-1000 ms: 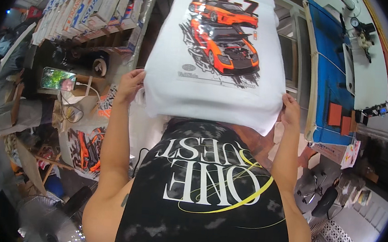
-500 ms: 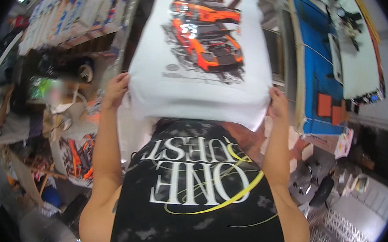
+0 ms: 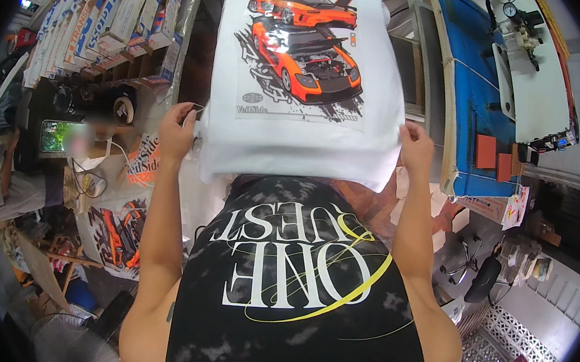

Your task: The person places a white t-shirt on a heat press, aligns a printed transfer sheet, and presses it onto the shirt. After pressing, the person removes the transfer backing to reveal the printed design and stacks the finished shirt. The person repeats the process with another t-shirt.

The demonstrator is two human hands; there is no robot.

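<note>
A white T-shirt [image 3: 293, 147] lies spread flat in front of me, its hem hanging toward my body. On it is a print of orange and black sports cars [image 3: 307, 65], with a clear, glossy rectangular border around it. My left hand [image 3: 180, 129] is at the shirt's left edge, fingers pinched together on what looks like a bit of its fabric. At the opposite edge, my right hand [image 3: 417, 148] pinches the shirt between thumb and fingers. What supports the shirt is hidden beneath it.
Narrow cardboard boxes [image 3: 121, 18] stand in a row at the far left. Below them are a lit phone screen [image 3: 54, 135] and a sheet with a similar car print [image 3: 120, 235]. To the right are a blue-topped surface [image 3: 471, 121] with orange-red pads [image 3: 485, 152] and a wheeled chair [image 3: 482, 274].
The shirt and its print have shifted slightly to the left. My left hand has lifted a little at the edge, and my right hand keeps its pinch.
</note>
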